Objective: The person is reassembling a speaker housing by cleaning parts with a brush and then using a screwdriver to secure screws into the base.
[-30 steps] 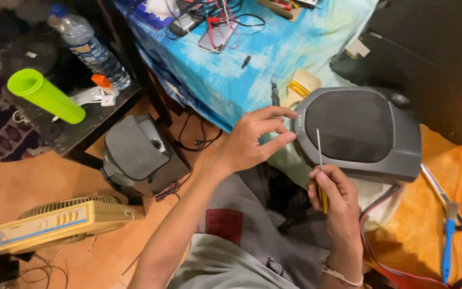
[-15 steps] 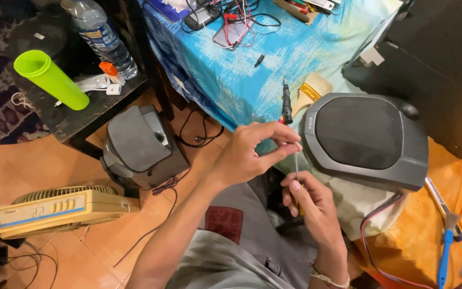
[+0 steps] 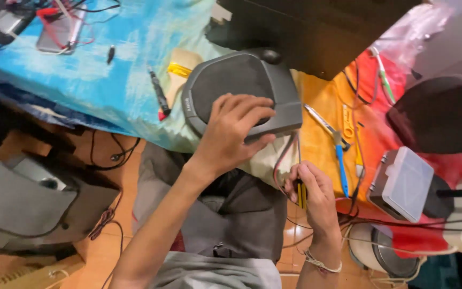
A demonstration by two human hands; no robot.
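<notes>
A grey speaker (image 3: 225,80) with a dark mesh front lies face up at the edge of the blue cloth-covered table (image 3: 108,80). My left hand (image 3: 233,134) rests flat on its near side, fingers spread over the grille and rim. My right hand (image 3: 314,195) is below the speaker's right corner, closed around a screwdriver with a yellow and black handle (image 3: 301,195). Its thin shaft points up toward the speaker's edge, beside red and black wires (image 3: 282,160) hanging from the speaker. My lap in grey clothing is underneath.
A black tool with a red tip (image 3: 159,97) lies left of the speaker. Blue-handled pliers (image 3: 339,155) lie on the orange cloth to the right, near a clear-lidded plastic box (image 3: 407,182). A second grey speaker (image 3: 28,198) sits on the floor at left. A black cabinet (image 3: 316,27) stands behind.
My left hand has gone from pinching at the speaker's corner to lying flat on it. My right hand has lowered the screwdriver below the speaker's right corner. The view has swung right.
</notes>
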